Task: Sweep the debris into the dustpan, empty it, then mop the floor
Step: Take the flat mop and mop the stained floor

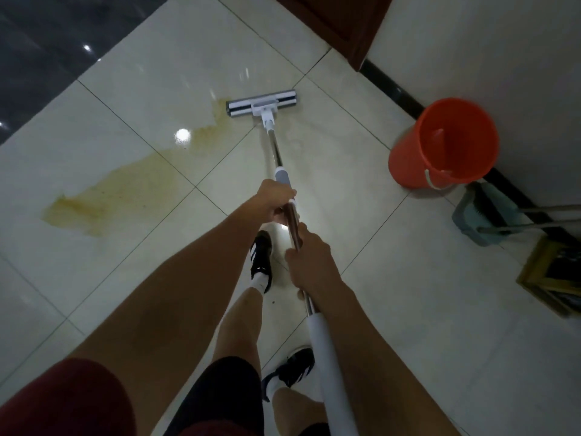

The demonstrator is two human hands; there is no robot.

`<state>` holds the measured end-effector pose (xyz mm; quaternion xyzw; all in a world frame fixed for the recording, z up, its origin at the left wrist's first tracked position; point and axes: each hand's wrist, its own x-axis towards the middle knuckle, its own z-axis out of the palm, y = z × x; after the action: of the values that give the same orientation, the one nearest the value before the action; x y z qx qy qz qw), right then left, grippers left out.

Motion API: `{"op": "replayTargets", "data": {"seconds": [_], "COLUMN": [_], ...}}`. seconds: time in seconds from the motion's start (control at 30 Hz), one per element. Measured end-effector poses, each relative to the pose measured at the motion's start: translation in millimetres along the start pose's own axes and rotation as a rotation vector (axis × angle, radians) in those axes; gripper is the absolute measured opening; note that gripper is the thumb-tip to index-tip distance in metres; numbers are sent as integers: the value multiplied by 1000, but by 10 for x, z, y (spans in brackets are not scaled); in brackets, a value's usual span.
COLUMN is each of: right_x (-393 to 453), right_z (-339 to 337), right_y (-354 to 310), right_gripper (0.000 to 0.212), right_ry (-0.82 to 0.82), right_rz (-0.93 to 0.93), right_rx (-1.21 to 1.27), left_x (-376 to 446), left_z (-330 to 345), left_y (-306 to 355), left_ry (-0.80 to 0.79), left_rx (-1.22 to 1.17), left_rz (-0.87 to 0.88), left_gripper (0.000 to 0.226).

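A flat mop with a white and grey head (261, 106) rests on the pale tiled floor (361, 190), its metal pole (275, 149) slanting back toward me. My left hand (274, 201) grips the pole higher up the shaft, just below a grey sleeve. My right hand (309, 256) grips the pole nearer to me, above a white handle section. A yellowish-brown stain (119, 190) spreads across the tiles left of the mop head, reaching its left end.
An orange bucket (446, 143) stands by the right wall. A grey-blue dustpan with a broom (484, 212) lies behind it, beside a yellow-framed object (553, 278). A dark wooden door frame (342, 26) is at the top, dark floor at top left. My feet stand beneath the pole.
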<state>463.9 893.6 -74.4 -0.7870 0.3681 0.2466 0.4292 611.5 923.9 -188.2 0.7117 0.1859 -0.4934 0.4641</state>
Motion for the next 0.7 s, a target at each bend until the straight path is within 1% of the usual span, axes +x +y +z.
{"op": "replayTargets", "data": {"seconds": [0.1, 0.23, 0.4, 0.53, 0.7], "right_x": [512, 1270, 2002, 2190, 2028], "right_z": [-191, -419, -577, -648, -775], "right_y": [-409, -1038, -1779, -1984, -1856], "right_gripper": [37, 35, 39, 44, 58], "right_ry": [-10, -23, -11, -44, -97], "right_rz": [-16, -19, -66, -64, -45], "right_rx": [-4, -10, -43, -50, -71], "left_x": [401, 901, 1371, 1495, 1356], "left_z": [-197, -527, -943, -1122, -945], "left_y": [550, 1361, 2130, 2357, 2250], "left_ry": [2, 33, 86, 48, 38], "left_rx": [-18, -38, -43, -91, -91], "left_rz": [-34, -26, 13, -7, -30], "left_gripper": [21, 12, 23, 17, 20]}}
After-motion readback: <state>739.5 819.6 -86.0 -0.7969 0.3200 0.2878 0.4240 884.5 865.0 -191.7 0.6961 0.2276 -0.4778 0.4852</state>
